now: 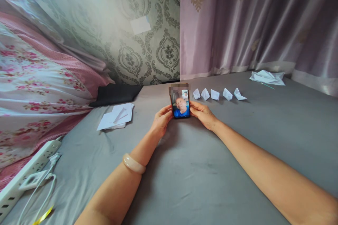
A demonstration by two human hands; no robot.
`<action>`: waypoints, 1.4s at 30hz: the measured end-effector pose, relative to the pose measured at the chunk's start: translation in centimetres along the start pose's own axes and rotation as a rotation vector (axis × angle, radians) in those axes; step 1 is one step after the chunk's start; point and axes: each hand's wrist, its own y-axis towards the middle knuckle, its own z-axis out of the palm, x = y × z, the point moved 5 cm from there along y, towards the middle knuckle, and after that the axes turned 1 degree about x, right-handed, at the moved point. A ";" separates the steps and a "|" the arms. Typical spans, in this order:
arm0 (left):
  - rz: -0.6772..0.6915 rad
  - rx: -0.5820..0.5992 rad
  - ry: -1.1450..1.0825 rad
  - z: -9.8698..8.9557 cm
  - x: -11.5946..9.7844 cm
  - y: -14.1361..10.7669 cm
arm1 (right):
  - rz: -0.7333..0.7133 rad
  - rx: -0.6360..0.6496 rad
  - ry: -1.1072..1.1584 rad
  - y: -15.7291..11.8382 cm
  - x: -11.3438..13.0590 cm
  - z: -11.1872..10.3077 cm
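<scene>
A smartphone [180, 107] stands nearly upright over the grey sheet, its lit screen turned toward me and showing a video call with a person in blue. My left hand [161, 119] grips its left edge, and a pale bangle [133, 164] circles that wrist. On the opposite edge, my right hand [203, 113] is closed against the phone. Just beyond my right hand, several small folded white paper boats [214, 94] sit in a row. Left of my left hand lies a loose stack of white paper [116, 116].
A white power strip [31, 172] with plugged-in cables runs along the lower left, beside a floral curtain [39, 88]. A black folded item [116, 94] lies near the patterned wall. More white paper [268, 77] and a thin green stick [267, 85] lie at the back right.
</scene>
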 end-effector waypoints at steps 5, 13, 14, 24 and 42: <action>0.001 -0.006 -0.002 0.0 -0.1 -0.1 | -0.018 0.011 0.000 0.0 0.0 0.0; -0.008 -0.014 -0.007 0.2 -0.2 -0.2 | -0.022 0.030 -0.011 0.0 -0.1 -0.1; -0.007 -0.010 -0.003 0.2 -0.2 -0.2 | -0.022 0.030 -0.009 0.0 -0.1 -0.1; -0.006 -0.006 0.007 0.2 -0.1 -0.1 | -0.002 0.002 -0.023 0.0 0.0 -0.1; -0.028 -0.012 0.010 0.3 -0.3 -0.4 | -0.005 0.000 0.000 0.0 0.0 0.0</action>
